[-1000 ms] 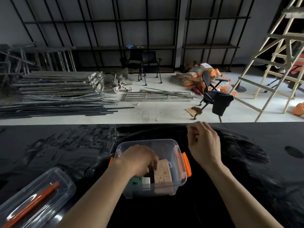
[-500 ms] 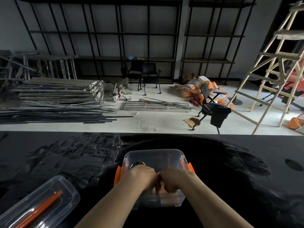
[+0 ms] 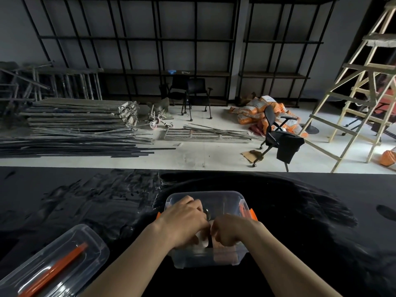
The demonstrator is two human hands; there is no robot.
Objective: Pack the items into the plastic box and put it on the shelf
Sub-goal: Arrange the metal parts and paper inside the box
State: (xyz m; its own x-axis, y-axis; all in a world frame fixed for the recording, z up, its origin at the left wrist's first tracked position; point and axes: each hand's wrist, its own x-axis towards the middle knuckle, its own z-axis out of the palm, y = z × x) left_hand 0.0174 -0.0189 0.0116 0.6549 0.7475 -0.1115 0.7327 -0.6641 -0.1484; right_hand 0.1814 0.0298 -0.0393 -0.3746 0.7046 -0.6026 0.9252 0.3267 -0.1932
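A clear plastic box with orange side latches sits on the black table in front of me. Both hands are inside it. My left hand and my right hand are curled side by side over the items in the box. A pale cardboard item shows through the front wall under my right hand. What each hand grips is hidden by the fingers. The clear lid with an orange handle lies at the lower left of the table.
The black table spreads wide on both sides. Beyond it lie stacked metal bars, a tipped office chair, orange sacks, a wooden ladder and black wall shelves.
My right hand came down from the far right rim into the box and now sits next to my left hand. The view has tilted up a little.
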